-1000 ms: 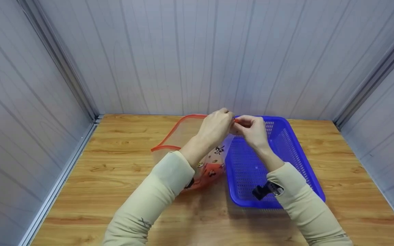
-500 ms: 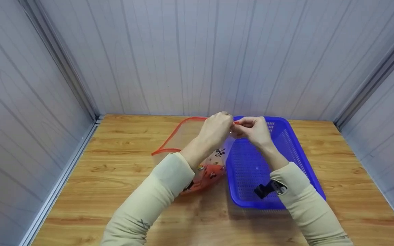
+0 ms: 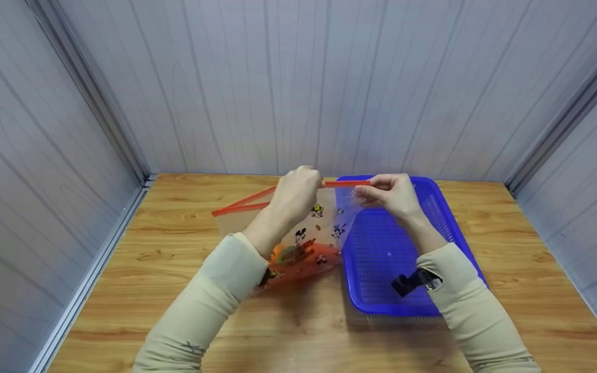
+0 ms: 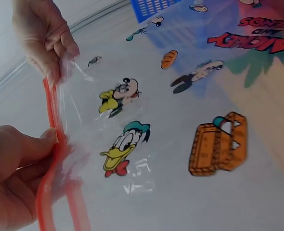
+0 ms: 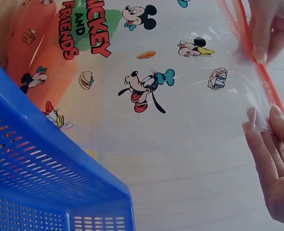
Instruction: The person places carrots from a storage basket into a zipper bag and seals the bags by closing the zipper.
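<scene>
From my head view, the left hand [image 3: 292, 194] covered part of the clear cartoon-printed zip bag's [image 3: 324, 228] red seal strip; the blue perforated plastic basket [image 3: 381, 259] lay partly behind the right sleeve, lower right.

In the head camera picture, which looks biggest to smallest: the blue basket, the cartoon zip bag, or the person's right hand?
1. Blue basket, though the right arm covers part of it.
2. Cartoon zip bag, held up above the table and so nearer the camera, which makes its place against the basket unsure.
3. Right hand, clearly smallest.

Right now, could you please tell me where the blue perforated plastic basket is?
In the head view, the blue perforated plastic basket sits on the wooden table, right of centre, beside the clear cartoon-printed zip bag.
</scene>
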A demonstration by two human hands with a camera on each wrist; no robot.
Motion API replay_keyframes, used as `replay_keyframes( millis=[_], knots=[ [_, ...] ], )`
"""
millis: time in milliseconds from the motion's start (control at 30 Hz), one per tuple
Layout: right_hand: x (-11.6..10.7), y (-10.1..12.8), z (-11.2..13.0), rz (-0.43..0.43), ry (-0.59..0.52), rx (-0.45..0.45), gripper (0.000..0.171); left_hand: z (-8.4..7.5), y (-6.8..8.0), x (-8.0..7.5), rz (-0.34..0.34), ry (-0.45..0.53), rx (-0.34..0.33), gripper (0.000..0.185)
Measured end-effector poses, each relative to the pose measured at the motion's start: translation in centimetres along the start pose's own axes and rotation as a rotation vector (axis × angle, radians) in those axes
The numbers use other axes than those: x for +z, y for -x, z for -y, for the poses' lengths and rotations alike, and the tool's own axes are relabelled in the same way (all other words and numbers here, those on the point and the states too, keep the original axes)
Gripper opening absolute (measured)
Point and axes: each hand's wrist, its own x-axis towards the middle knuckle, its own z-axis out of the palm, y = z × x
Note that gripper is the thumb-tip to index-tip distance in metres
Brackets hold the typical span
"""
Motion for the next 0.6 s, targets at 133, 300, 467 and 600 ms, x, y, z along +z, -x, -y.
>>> replay_keyframes(
  millis=[133, 300, 467, 600],
  knots=[
    [-0.1, 0.1, -0.1, 0.013, 0.01, -0.006, 0.023, 1.3, 0.9, -0.5, -0.018, 0.004, -0.037, 0.028],
    [-0.5, 0.1, -0.3, 0.006, -0.05, 0.008, 0.003, 3.4, 2.2, -1.3, -0.063, -0.015, -0.1, 0.025],
    [-1.1, 0.1, -0.6, -0.003, -0.068, 0.03, 0.013, 5.3, 3.4, -2.0, -0.119, -0.045, -0.137, 0.014],
    [-1.7, 0.2, -0.9, -0.012, -0.043, 0.032, 0.006, 6.5, 4.1, -2.4, -0.141, -0.052, -0.15, 0.017]
  ],
)
